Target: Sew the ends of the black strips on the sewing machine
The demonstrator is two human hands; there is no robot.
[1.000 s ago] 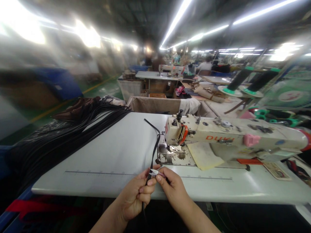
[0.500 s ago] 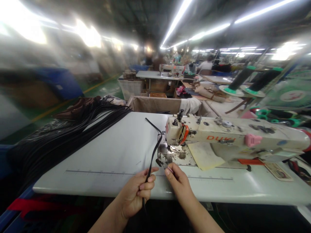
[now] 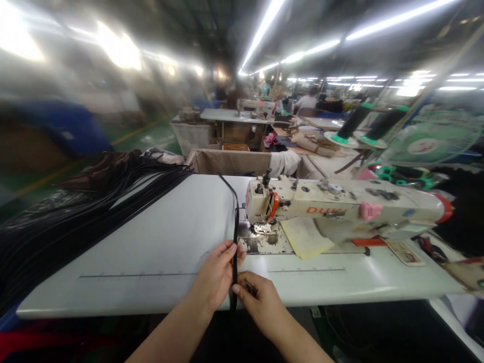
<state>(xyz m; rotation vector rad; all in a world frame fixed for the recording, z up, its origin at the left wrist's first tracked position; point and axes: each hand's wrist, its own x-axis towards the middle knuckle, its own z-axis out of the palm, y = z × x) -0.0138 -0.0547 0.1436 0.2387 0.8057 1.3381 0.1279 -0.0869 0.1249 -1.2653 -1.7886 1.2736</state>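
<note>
A long, narrow black strap [image 3: 236, 222] runs from the table's far edge, past the left of the sewing machine's head, down to the near edge. My left hand [image 3: 217, 275] is closed on it, thumb and fingers pinching it in front of the needle plate [image 3: 260, 242]. Just below, my right hand [image 3: 260, 300] is closed too, its thumb and forefinger at the same strap. Something small and dark, partly hidden, shows within the right hand's curled fingers. The white sewing machine [image 3: 340, 199] stands to the right of both hands.
Many black straps [image 3: 124, 222] lie heaped over the table's left side. A yellowish cloth [image 3: 306, 237] hangs beneath the machine arm. Behind the table stands a fabric-lined bin [image 3: 234, 162]; thread cones [image 3: 353, 123] and a green fan [image 3: 427, 143] are at the right.
The left hand has moved up along the strap. The right hand, earlier apart with a small metal tool in its fingers, has come down and left to the strap. The view has shifted right.
</note>
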